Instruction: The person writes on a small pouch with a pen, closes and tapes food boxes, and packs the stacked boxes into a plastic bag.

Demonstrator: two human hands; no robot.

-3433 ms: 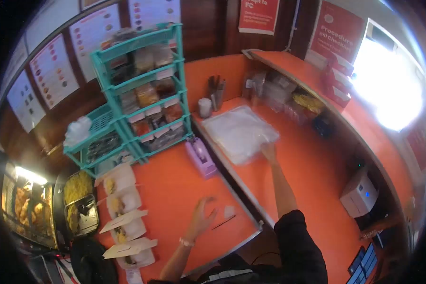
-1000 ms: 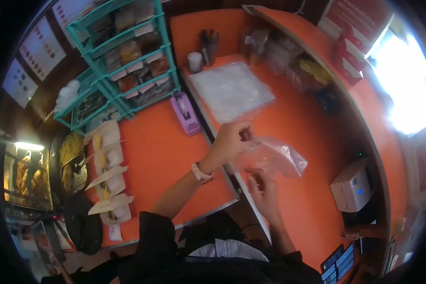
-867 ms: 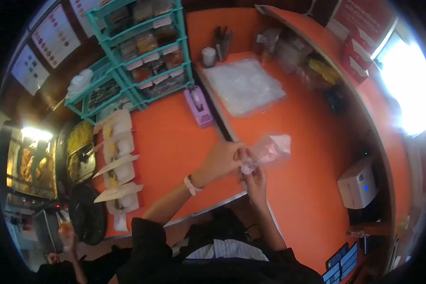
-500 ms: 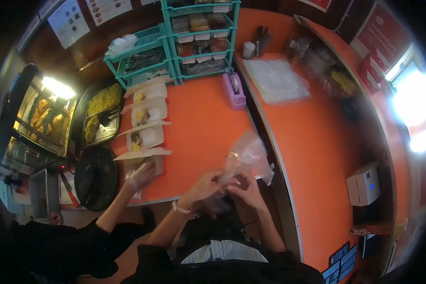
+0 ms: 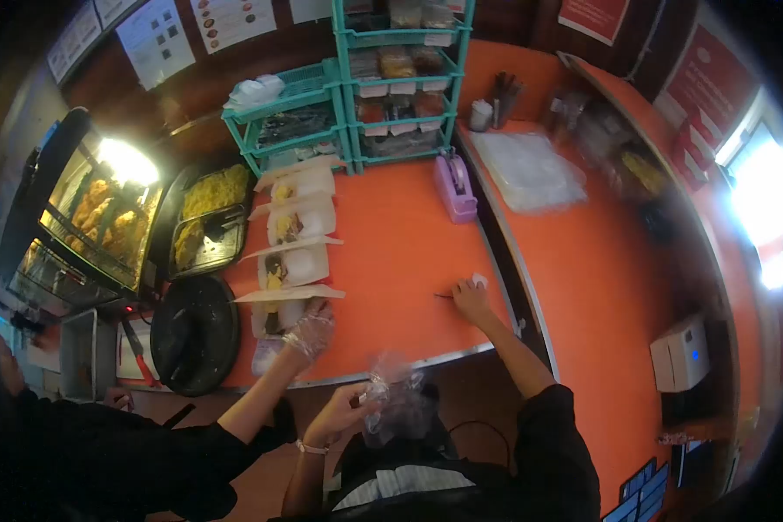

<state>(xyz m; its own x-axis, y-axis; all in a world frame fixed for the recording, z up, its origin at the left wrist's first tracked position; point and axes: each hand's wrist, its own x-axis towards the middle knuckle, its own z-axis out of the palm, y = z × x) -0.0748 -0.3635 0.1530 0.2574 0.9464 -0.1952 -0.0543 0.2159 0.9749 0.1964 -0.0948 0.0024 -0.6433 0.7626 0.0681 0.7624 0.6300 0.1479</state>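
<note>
My left hand (image 5: 337, 419) is closed on a crumpled clear plastic bag (image 5: 393, 398), which hangs in front of the counter's near edge. Farther right, my right hand (image 5: 472, 303) rests on the orange counter (image 5: 391, 261) with its fingers curled. A small white piece (image 5: 479, 280) shows at its far side and a thin dark thing (image 5: 444, 297) at its left; what the fingers hold is hidden. Several open takeaway boxes (image 5: 307, 264) with food stand in a row to the left. A co-worker's gloved hand (image 5: 311, 335) is at the nearest box.
Trays of yellow food (image 5: 213, 196), a lit display case (image 5: 104, 209) and a round black tray (image 5: 193, 335) stand on the left. Green racks (image 5: 352, 139) are at the back. A purple tape dispenser (image 5: 455, 187) and stacked plastic bags (image 5: 531, 170) lie right; a knife (image 5: 139, 352) lies left.
My hands have parted. The left drew the plastic back toward my body; the right moved forward to the counter. The co-worker's hand stays by the nearest box. The view shifted slightly.
</note>
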